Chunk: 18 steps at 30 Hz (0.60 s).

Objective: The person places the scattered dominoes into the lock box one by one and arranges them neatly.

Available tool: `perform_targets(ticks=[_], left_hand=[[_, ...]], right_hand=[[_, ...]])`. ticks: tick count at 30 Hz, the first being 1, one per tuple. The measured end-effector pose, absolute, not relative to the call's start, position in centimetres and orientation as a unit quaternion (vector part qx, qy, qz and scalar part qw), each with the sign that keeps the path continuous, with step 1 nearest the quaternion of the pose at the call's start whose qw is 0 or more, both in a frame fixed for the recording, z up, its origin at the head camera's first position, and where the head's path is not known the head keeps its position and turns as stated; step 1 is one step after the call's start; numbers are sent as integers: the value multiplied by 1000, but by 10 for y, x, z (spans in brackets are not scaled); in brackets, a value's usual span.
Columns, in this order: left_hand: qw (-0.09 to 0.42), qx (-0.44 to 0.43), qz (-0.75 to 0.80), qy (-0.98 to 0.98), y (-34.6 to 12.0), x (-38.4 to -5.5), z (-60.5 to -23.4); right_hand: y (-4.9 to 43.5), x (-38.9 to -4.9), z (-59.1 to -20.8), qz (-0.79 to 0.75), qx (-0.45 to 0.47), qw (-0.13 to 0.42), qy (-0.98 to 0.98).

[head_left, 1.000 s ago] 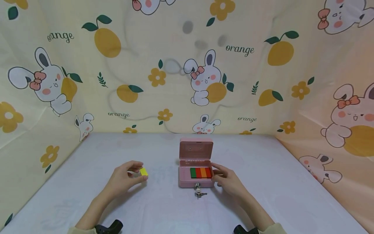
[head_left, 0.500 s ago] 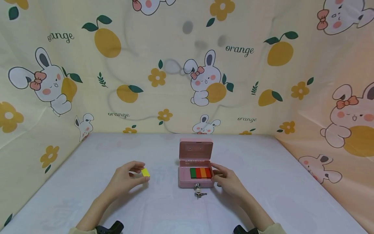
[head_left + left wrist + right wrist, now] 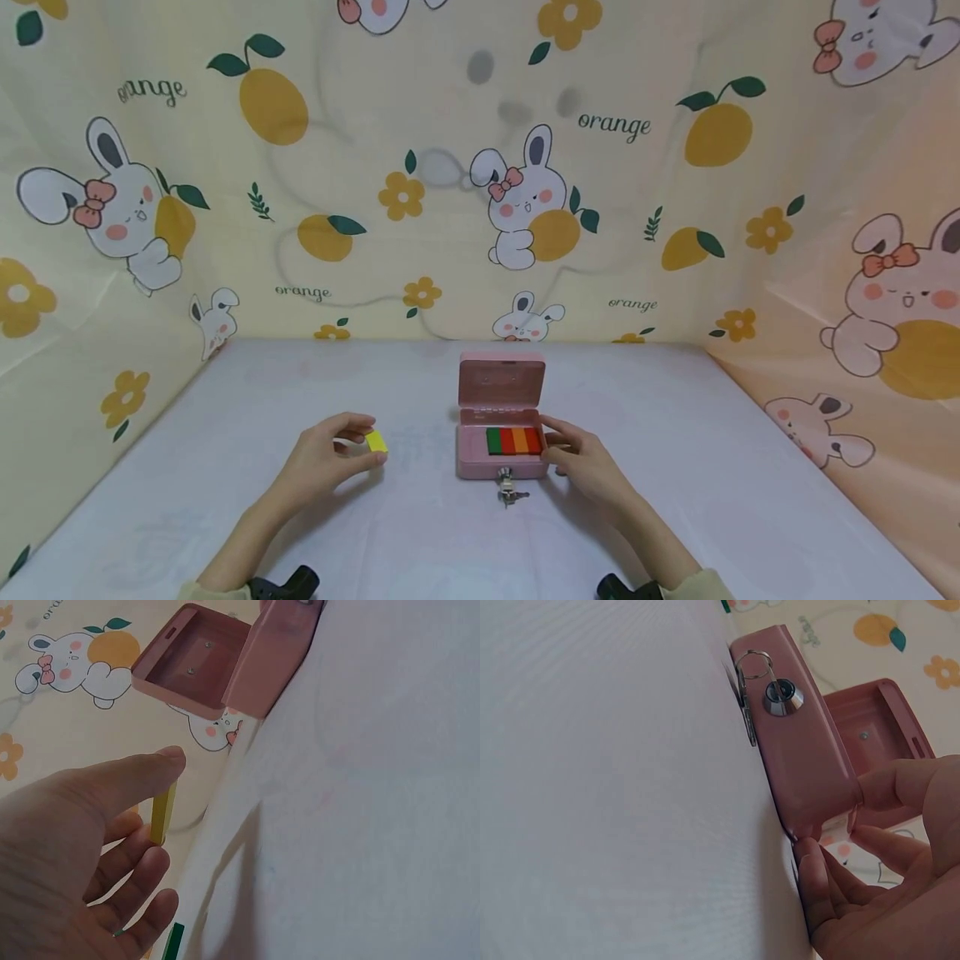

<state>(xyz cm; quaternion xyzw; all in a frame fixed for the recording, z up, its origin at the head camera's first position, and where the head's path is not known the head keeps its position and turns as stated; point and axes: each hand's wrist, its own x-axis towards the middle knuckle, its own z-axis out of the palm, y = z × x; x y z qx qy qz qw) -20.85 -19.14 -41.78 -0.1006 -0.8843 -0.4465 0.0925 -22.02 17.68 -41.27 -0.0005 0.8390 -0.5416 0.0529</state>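
Note:
A pink cash box (image 3: 472, 468) stands on the table with its lid (image 3: 501, 383) raised. Inside, to the right, lies a row of flat green, red and orange blocks (image 3: 513, 441). My right hand (image 3: 592, 471) holds the box at its right side, thumb on the edge and other fingers along the wall, as the right wrist view shows. Left of the box, my left hand (image 3: 318, 457) pinches a thin yellow block (image 3: 162, 814) between thumb and fingertips, above the table. The hand covers part of the block in the head view.
Keys on a ring (image 3: 513, 497) hang from the lock (image 3: 782, 696) at the box's front. White cloth (image 3: 420, 533) covers the table. Printed curtains (image 3: 450, 100) rise at the back and sides. A green strip (image 3: 173, 943) shows low in the left wrist view, its kind unclear.
My left hand has shifted slightly to the right with the yellow block, closer to the box. The right hand keeps its place at the box. The head view has tilted a little.

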Motion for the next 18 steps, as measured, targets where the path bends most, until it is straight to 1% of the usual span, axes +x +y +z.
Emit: perform_targets(ticks=[8,18], left_hand=[[104,-128,-477,-864,-179,-210,-414],[102,-196,-492,-842,-150,-209,-396]], right_hand=[[176,-222,-412,-540,2,52,840],[176,-221,-412,-540,1,53,840]])
